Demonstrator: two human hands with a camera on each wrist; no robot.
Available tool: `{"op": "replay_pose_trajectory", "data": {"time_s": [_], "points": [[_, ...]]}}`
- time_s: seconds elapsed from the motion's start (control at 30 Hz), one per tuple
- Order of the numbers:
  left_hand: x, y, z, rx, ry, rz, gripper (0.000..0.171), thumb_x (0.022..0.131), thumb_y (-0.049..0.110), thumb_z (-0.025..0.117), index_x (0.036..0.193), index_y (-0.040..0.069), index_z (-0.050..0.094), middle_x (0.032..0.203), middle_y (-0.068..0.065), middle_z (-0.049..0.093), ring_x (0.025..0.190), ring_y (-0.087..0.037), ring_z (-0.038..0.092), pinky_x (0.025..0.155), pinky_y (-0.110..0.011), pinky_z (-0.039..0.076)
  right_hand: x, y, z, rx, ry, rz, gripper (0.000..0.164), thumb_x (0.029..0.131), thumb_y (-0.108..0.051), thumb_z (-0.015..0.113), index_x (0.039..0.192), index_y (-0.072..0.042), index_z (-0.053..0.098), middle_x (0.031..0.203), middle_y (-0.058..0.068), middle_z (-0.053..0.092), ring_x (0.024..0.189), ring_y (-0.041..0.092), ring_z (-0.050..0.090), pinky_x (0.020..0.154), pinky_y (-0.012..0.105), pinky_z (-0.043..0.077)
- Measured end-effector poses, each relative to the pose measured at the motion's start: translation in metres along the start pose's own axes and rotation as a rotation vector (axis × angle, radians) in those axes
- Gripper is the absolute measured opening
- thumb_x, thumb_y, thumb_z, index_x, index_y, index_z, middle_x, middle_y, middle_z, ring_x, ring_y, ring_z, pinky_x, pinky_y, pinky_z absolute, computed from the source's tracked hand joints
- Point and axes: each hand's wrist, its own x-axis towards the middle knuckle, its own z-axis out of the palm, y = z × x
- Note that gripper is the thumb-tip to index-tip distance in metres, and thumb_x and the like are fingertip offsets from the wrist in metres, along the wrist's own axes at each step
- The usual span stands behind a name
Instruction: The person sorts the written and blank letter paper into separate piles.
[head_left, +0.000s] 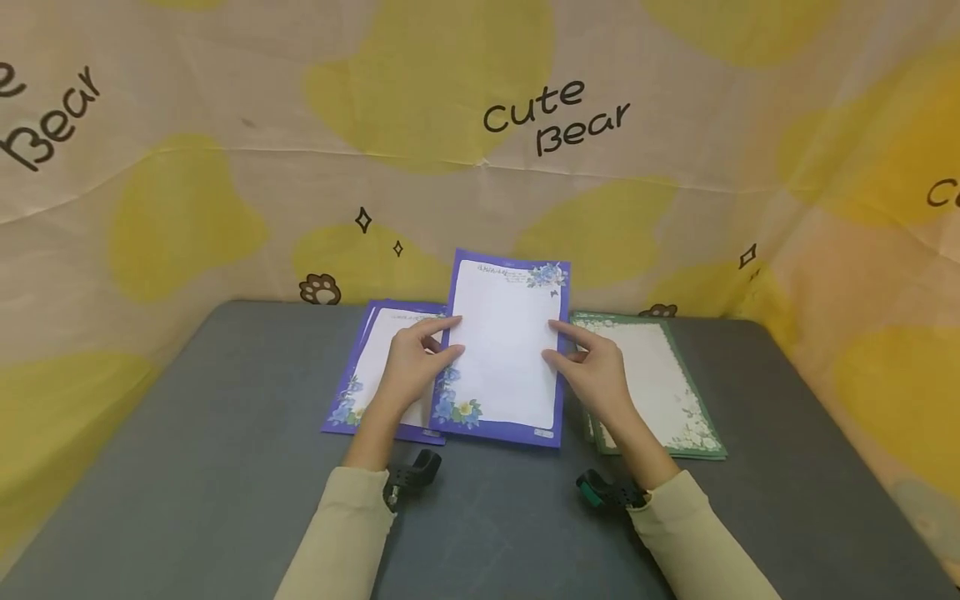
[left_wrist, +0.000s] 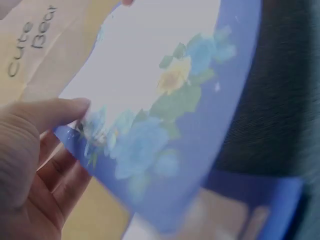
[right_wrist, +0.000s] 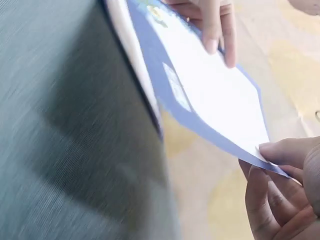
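A sheet of purple-bordered paper with blue flowers (head_left: 502, 358) is held up above the table, tilted toward the head camera. My left hand (head_left: 416, 358) pinches its left edge, thumb on the printed face, as the left wrist view also shows. On the opposite edge my right hand (head_left: 597, 367) pinches the paper, its thumb in front and other fingers behind in the right wrist view. Behind the left hand lie more purple-bordered sheets (head_left: 382, 342), partly covered by the raised one. Green-bordered sheets (head_left: 645, 367) lie beside the right hand, partly hidden by it.
The dark grey table (head_left: 202, 467) extends around the papers. A cream and yellow printed cloth (head_left: 420, 108) hangs behind the table and along both sides. Dark straps with cameras sit at both wrists.
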Motion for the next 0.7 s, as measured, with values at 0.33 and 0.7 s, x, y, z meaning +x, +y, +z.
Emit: {"op": "replay_pose_trajectory", "data": {"time_s": [0.33, 0.7], "points": [[-0.002, 0.006, -0.04, 0.023, 0.112, -0.008, 0.041, 0.09, 0.01, 0.075, 0.131, 0.015, 0.069, 0.134, -0.01, 0.067, 0.088, -0.025, 0.063, 0.06, -0.02, 0.049, 0.013, -0.04, 0.021, 0.079, -0.068, 0.01, 0.049, 0.089, -0.012, 0.077, 0.137, -0.013, 0.065, 0.139, 0.017, 0.064, 0.044, 0.008, 0.045, 0.044, 0.022, 0.034], [-0.01, 0.005, -0.083, 0.107, 0.212, -0.061, 0.04, 0.092, 0.01, 0.073, 0.131, 0.014, 0.069, 0.116, -0.014, 0.07, 0.078, -0.017, 0.052, 0.055, -0.019, 0.041, 0.022, -0.072, 0.051, 0.192, -0.2, -0.006, 0.053, 0.089, -0.006, 0.072, 0.141, -0.013, 0.061, 0.147, 0.013, 0.058, 0.058, 0.011, 0.064, 0.055, 0.025, 0.055]]}}
